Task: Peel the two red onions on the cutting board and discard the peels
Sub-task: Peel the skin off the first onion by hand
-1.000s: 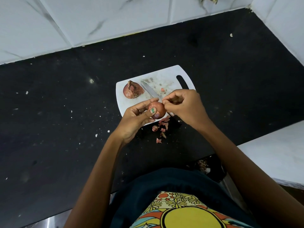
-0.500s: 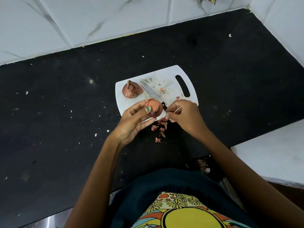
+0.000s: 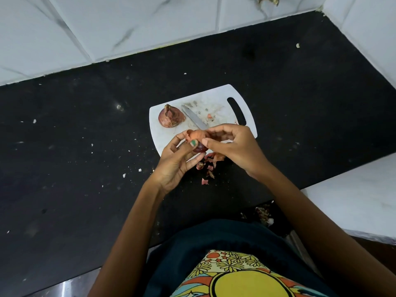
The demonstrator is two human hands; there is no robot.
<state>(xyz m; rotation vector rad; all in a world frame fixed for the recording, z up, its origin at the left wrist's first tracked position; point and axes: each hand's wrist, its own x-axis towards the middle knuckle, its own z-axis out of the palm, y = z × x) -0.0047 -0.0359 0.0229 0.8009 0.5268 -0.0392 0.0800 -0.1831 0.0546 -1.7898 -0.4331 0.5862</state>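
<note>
Overhead, both hands (image 3: 205, 151) pinching a round onion (image 3: 198, 139), papery skin curling, white plastic board (image 3: 165, 138) beneath.

a home kitchen: black stone counter (image 3: 75, 146), white marbled wall tiles (image 3: 132, 24), cutting board (image 3: 216, 99)
</note>
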